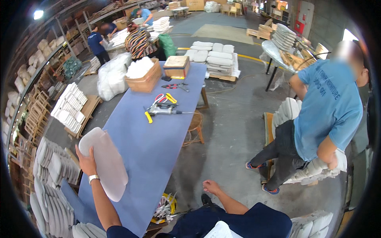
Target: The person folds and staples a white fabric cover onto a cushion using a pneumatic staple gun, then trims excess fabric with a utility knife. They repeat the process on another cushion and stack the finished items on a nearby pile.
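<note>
While the left hand (86, 162) grips a pale seat-shaped pad (104, 162) by its left edge, the pad lies tilted over the near end of the long blue table (158, 135). Right hand (211, 186): hangs beside the table, apparently loosely curled and holding nothing, though the view is small. Farther up the table: a yellow-handled tool (160, 111), red-handled pliers (174, 86), a cardboard box (145, 80). Right: a person in a blue shirt (327, 107) bends over stacked pads (313, 168).

Left hand (86, 162) fingers behind pad (104, 162)
</note>
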`<state>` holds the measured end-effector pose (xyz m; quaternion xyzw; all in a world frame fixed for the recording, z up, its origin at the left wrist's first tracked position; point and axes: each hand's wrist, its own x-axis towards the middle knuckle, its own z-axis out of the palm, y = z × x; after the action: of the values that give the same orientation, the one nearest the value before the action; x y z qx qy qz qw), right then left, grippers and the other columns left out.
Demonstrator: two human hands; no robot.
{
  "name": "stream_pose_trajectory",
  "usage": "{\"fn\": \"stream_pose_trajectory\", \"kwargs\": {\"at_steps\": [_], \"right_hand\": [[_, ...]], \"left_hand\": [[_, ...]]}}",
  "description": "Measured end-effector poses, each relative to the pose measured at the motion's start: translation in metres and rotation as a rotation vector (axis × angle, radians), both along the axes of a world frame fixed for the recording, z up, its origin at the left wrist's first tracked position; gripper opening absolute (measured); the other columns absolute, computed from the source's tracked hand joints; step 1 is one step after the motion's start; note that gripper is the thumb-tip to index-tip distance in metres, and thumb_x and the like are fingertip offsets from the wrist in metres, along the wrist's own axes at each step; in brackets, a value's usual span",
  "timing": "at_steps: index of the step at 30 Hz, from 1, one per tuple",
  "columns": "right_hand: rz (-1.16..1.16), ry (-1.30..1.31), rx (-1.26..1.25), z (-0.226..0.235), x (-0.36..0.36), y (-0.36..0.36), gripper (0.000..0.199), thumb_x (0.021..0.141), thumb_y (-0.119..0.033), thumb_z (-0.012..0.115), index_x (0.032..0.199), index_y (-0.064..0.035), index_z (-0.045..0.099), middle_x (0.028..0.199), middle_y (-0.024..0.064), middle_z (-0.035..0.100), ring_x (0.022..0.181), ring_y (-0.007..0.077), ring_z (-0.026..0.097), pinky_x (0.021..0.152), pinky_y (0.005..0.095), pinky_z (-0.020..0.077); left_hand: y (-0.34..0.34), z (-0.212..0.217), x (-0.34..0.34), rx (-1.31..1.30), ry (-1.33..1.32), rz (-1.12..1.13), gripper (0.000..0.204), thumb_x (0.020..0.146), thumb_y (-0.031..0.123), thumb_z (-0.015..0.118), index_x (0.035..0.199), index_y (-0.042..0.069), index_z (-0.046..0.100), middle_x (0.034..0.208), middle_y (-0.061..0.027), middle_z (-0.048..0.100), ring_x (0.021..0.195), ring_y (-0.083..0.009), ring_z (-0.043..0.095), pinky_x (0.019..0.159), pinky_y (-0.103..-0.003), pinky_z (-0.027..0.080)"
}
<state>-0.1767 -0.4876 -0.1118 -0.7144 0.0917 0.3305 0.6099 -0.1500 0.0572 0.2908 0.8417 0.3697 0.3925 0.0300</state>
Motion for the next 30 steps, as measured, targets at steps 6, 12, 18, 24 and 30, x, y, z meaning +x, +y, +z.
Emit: {"fn": "stream_pose_trajectory", "kwargs": {"at_steps": [6,12,18,24,30], "right_hand": [[0.466,0.095,-0.309,-0.043,-0.03,-0.069,0.028,0.099,-0.031,0.06,0.107,-0.0073,0.071,0.098,0.0079,0.073,0.073,0.0225,0.072,0.062,0.0362,0.0581],[1.32,-0.452,-0.648,-0.142,-0.044,-0.214,0.032,0.089,-0.028,0.068,0.11,-0.0023,0.069,0.103,0.02,0.074,0.088,0.0411,0.074,0.08,0.0521,0.0609],[0.088,-0.027,-0.158,-0.002,0.065,-0.088,0.01,0.099,-0.009,0.058,0.101,-0.001,0.063,0.068,0.0069,0.062,0.055,0.016,0.059,0.053,0.0285,0.0496],[0.35,-0.921,0.194,0.233,0.175,0.165,0.021,0.108,-0.015,0.054,0.109,0.0023,0.065,0.091,0.0063,0.066,0.076,0.0135,0.06,0.066,0.0294,0.0504],[0.561,-1.301,0.698,0.459,0.052,0.319,0.027,0.106,-0.016,0.056,0.124,0.0024,0.065,0.115,0.0125,0.07,0.101,0.0194,0.068,0.084,0.0332,0.0561]], "left_hand": [[-0.03,-0.036,-0.011,-0.198,-0.024,0.067,0.084,0.089,0.053,0.074,0.155,0.015,0.041,0.137,-0.0198,0.064,0.117,-0.042,0.066,0.095,-0.051,0.053],[-0.052,-0.097,-0.059,-0.286,-0.349,-0.075,0.071,0.084,0.037,0.083,0.141,0.003,0.055,0.127,-0.018,0.071,0.111,-0.0341,0.07,0.096,-0.044,0.054],[-0.124,-0.08,-0.137,-0.632,-0.437,0.006,0.069,0.073,0.04,0.093,0.125,0.004,0.065,0.114,-0.0154,0.074,0.096,-0.0296,0.074,0.085,-0.042,0.059],[-0.158,-0.119,-0.184,-0.427,-0.36,-0.184,0.069,0.077,0.035,0.09,0.136,0.012,0.062,0.132,-0.0139,0.068,0.12,-0.0307,0.067,0.103,-0.041,0.053],[-0.183,-0.124,-0.203,-0.465,-0.404,-0.295,0.064,0.078,0.028,0.087,0.135,0.013,0.063,0.131,-0.0133,0.069,0.12,-0.0327,0.067,0.103,-0.042,0.053]]}}
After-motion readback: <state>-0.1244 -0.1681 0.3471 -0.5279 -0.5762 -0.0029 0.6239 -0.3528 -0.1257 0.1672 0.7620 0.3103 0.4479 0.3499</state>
